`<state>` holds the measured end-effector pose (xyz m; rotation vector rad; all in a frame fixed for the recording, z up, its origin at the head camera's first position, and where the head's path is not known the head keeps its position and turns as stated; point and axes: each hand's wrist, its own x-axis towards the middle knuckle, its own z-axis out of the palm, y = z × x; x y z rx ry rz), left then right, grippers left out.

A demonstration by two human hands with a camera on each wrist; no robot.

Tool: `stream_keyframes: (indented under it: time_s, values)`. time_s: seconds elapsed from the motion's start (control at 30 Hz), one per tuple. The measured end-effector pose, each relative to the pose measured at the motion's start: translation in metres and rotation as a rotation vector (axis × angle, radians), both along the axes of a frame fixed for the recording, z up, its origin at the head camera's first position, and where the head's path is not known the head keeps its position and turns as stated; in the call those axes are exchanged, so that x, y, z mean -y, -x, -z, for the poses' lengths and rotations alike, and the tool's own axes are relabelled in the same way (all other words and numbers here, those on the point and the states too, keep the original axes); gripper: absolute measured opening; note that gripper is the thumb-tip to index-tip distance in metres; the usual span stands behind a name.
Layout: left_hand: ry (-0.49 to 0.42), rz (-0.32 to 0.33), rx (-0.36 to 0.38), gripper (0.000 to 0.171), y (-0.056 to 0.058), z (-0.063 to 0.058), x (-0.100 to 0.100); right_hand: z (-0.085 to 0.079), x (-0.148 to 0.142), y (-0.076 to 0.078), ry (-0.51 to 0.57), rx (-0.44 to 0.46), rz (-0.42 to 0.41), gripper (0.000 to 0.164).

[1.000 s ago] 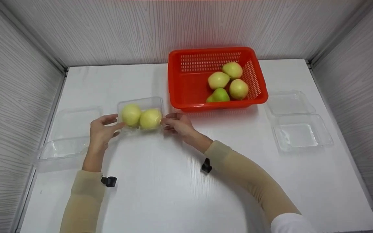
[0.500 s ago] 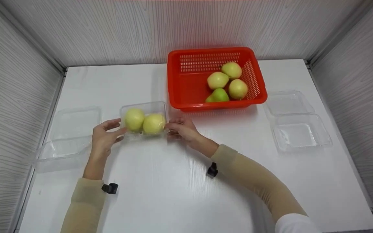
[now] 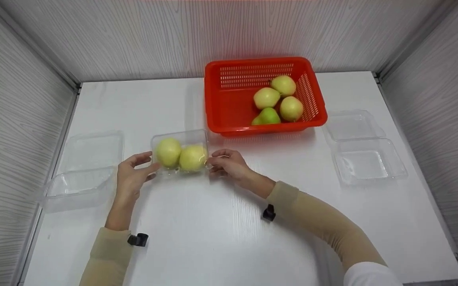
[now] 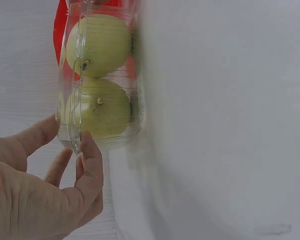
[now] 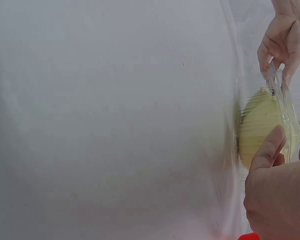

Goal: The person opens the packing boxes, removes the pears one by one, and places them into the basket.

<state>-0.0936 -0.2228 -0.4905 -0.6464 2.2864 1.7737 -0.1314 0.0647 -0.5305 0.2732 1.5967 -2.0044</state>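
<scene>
A clear plastic clamshell box [image 3: 191, 136] sits left of the table's middle with its lid down. Inside lie two round, yellow-green pears [image 3: 168, 153], side by side. My left hand [image 3: 135, 172] pinches the rim at the box's left end; in the left wrist view, thumb and fingers of that hand [image 4: 50, 185] are on either side of the rim. At the opposite end, my right hand [image 3: 233, 167] pinches the rim too. The right wrist view shows this hand [image 5: 275, 185] near one pear [image 5: 257, 125], its far fingers partly hidden.
Behind and to the right stands a red basket [image 3: 221, 129] with several pears [image 3: 266, 98] in its right part. An open clear clamshell box [image 3: 80, 184] lies at the table's left. Another open one [image 3: 364, 163] is on the right side.
Both hands have drawn the clamshell box toward me and slightly to the right, with the two pears inside. The red basket and the open boxes stay in place.
</scene>
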Motion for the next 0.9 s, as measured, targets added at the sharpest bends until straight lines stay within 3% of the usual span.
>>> stream_keyframes:
  time_s: [0.23, 0.9]
  values:
    - [-0.022, 0.014, -0.028, 0.054, -0.011, -0.001, -0.008, -0.001, -0.009, -0.01, -0.002, 0.001, -0.006, 0.023]
    - [-0.038, 0.017, -0.014, 0.051, -0.031, 0.001, -0.029, -0.001, -0.037, -0.033, -0.008, 0.021, -0.05, 0.023]
